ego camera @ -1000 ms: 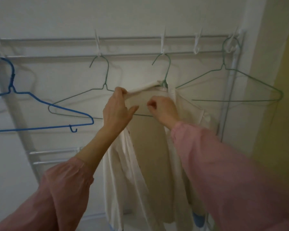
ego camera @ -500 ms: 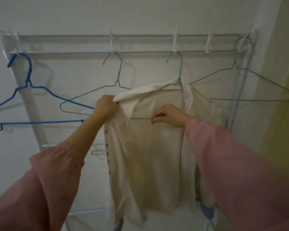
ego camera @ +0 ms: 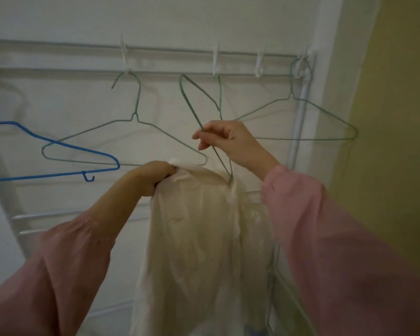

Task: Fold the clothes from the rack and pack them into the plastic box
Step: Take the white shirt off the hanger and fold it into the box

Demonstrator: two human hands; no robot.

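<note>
White wall, white metal rack (ego camera: 298, 132) with bare wire hangers. Left hand (ego camera: 153, 177) clenched on collar of cream thin-fabric shirt (ego camera: 204, 238); right hand (ego camera: 228, 139) pinching tilted green wire hanger (ego camera: 192, 110). Step: unhanging. Next: slip hanger's last corner free, then fold.

You can't see the cream shirt (ego camera: 199, 251) below its middle; the bottom edge cuts it off. Your left hand (ego camera: 153, 177) hides its collar end, and the blue hanger (ego camera: 58, 151) runs off the left edge. Both pink sleeves (ego camera: 344, 251) leave the view.
</note>
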